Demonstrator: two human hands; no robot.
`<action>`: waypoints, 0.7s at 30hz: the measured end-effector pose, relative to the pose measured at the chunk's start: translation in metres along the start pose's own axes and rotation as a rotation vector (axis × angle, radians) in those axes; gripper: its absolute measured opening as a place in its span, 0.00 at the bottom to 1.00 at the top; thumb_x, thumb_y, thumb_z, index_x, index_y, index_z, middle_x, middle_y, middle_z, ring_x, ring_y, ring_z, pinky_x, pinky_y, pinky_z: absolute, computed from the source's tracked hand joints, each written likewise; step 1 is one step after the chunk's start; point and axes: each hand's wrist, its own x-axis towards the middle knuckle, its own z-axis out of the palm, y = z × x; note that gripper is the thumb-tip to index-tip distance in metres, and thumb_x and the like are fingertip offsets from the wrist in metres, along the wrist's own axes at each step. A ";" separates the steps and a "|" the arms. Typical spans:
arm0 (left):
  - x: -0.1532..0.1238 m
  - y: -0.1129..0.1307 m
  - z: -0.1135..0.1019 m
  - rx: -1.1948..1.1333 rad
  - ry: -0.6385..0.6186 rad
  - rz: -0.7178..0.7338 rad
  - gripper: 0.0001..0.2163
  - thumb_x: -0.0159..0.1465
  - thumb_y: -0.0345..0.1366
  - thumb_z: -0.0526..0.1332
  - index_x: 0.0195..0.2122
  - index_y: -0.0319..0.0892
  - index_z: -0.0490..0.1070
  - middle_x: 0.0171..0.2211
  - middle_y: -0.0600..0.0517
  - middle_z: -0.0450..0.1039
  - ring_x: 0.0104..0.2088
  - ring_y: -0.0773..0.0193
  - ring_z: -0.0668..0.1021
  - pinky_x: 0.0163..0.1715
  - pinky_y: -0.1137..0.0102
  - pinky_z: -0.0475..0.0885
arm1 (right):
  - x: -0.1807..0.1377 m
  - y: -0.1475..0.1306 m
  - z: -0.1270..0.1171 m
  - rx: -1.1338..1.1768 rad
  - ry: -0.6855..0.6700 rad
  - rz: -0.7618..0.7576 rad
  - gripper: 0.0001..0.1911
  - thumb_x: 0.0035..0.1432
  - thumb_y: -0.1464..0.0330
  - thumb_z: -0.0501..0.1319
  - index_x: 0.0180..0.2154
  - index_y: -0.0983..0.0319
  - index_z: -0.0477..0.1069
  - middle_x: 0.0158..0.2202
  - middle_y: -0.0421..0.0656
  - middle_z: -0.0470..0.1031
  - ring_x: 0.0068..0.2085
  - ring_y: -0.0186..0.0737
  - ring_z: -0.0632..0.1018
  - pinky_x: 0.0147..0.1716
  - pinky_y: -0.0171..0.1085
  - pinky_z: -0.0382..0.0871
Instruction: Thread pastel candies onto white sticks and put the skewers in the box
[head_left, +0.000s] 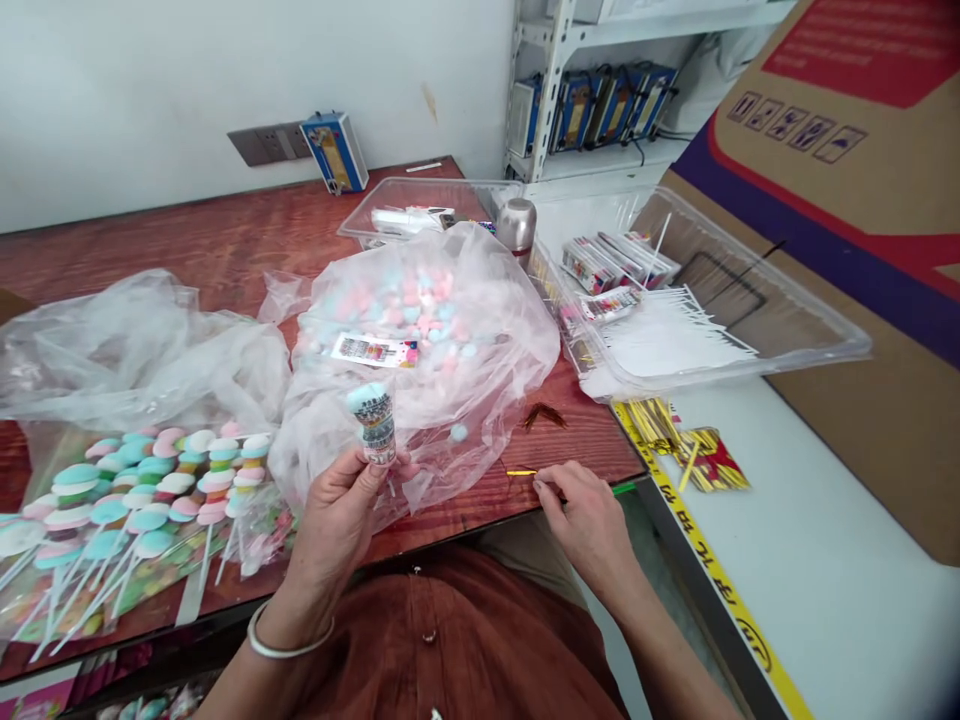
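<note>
My left hand (341, 500) is closed round the lower end of a marshmallow lollipop (373, 420) in a printed clear wrapper, held upright with its blue top showing. My right hand (585, 510) rests low over the table's front edge, its thumb and fingertips pinched at the end of a gold twist tie (521, 472). Behind the lollipop, a large clear bag (487, 350) holds pink and blue marshmallows. A printed wrapper (375, 350) lies on that bag. One loose blue marshmallow (459, 433) sits near the bag's front. Dark brownish ties (546, 413) lie beyond my right hand.
Several marshmallow lollipops (150, 490) lie at the left in front of a crumpled plastic bag (142, 340). A clear bin (817, 350) at the right holds white sticks and wrapper packs. Gold tie bundles (712, 460) lie below it. A large cardboard box (847, 190) stands far right.
</note>
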 end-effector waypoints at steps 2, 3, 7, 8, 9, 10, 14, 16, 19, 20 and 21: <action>-0.005 -0.004 -0.003 0.041 -0.020 -0.004 0.08 0.55 0.39 0.71 0.31 0.41 0.78 0.30 0.53 0.79 0.30 0.68 0.78 0.37 0.72 0.74 | -0.003 -0.002 0.003 -0.013 -0.018 -0.057 0.09 0.65 0.71 0.55 0.37 0.60 0.74 0.36 0.43 0.75 0.39 0.44 0.75 0.38 0.40 0.60; -0.007 -0.006 -0.004 0.059 -0.029 -0.006 0.08 0.55 0.39 0.71 0.32 0.41 0.78 0.30 0.53 0.78 0.29 0.68 0.78 0.35 0.73 0.74 | -0.004 -0.005 0.005 -0.001 -0.016 -0.078 0.09 0.65 0.72 0.55 0.39 0.60 0.74 0.37 0.43 0.75 0.40 0.44 0.75 0.39 0.39 0.60; -0.011 -0.013 -0.009 0.151 -0.066 0.010 0.08 0.58 0.40 0.69 0.33 0.41 0.76 0.28 0.55 0.75 0.27 0.69 0.74 0.31 0.74 0.70 | 0.005 -0.018 0.008 0.033 0.000 -0.064 0.08 0.64 0.70 0.57 0.43 0.61 0.73 0.38 0.44 0.75 0.40 0.44 0.75 0.39 0.39 0.60; -0.011 -0.014 -0.010 0.190 -0.086 0.018 0.08 0.59 0.40 0.68 0.32 0.41 0.76 0.27 0.55 0.75 0.27 0.69 0.73 0.31 0.74 0.70 | 0.009 -0.021 0.008 0.035 0.000 -0.046 0.08 0.63 0.68 0.58 0.43 0.61 0.73 0.37 0.44 0.75 0.39 0.44 0.75 0.39 0.39 0.60; -0.011 -0.015 -0.011 0.229 -0.109 0.026 0.08 0.61 0.40 0.66 0.32 0.41 0.75 0.27 0.55 0.74 0.28 0.69 0.73 0.32 0.74 0.69 | 0.013 -0.023 0.009 0.049 0.001 -0.027 0.08 0.61 0.67 0.60 0.42 0.61 0.73 0.36 0.44 0.75 0.39 0.45 0.74 0.39 0.40 0.59; -0.012 -0.015 -0.012 0.268 -0.130 0.032 0.08 0.62 0.40 0.65 0.32 0.41 0.75 0.27 0.55 0.73 0.28 0.69 0.72 0.32 0.74 0.69 | 0.017 -0.026 0.010 0.098 0.010 0.000 0.06 0.59 0.66 0.63 0.39 0.61 0.73 0.35 0.44 0.74 0.38 0.45 0.73 0.39 0.40 0.58; -0.014 -0.008 -0.010 0.451 -0.158 0.078 0.08 0.66 0.40 0.60 0.34 0.42 0.72 0.26 0.56 0.71 0.28 0.68 0.71 0.32 0.73 0.67 | 0.028 -0.031 0.013 0.467 0.066 0.136 0.09 0.53 0.67 0.65 0.23 0.60 0.68 0.26 0.40 0.69 0.32 0.41 0.69 0.37 0.40 0.56; -0.015 0.000 -0.007 0.615 -0.181 0.169 0.07 0.67 0.38 0.58 0.34 0.42 0.72 0.27 0.55 0.69 0.29 0.67 0.71 0.32 0.73 0.67 | 0.031 -0.029 0.012 0.592 0.064 0.179 0.12 0.55 0.65 0.63 0.22 0.60 0.68 0.23 0.39 0.67 0.28 0.38 0.67 0.33 0.38 0.57; -0.016 0.009 0.001 0.908 -0.287 0.398 0.07 0.68 0.32 0.55 0.37 0.42 0.72 0.33 0.52 0.69 0.36 0.65 0.72 0.37 0.71 0.67 | 0.035 -0.025 0.008 0.761 0.070 0.241 0.16 0.58 0.56 0.60 0.26 0.60 0.68 0.21 0.36 0.64 0.20 0.32 0.61 0.22 0.34 0.55; -0.017 0.009 0.004 1.002 -0.334 0.472 0.08 0.68 0.29 0.53 0.38 0.42 0.72 0.36 0.51 0.69 0.38 0.64 0.72 0.39 0.71 0.67 | 0.035 -0.025 0.006 0.818 0.078 0.262 0.18 0.59 0.53 0.58 0.27 0.60 0.67 0.20 0.35 0.63 0.19 0.31 0.58 0.19 0.33 0.53; -0.018 0.008 0.008 1.091 -0.379 0.537 0.10 0.68 0.26 0.52 0.39 0.42 0.73 0.38 0.49 0.69 0.39 0.63 0.72 0.40 0.70 0.68 | 0.035 -0.027 0.004 0.866 0.085 0.280 0.19 0.60 0.51 0.57 0.27 0.60 0.65 0.21 0.35 0.63 0.17 0.29 0.56 0.16 0.33 0.50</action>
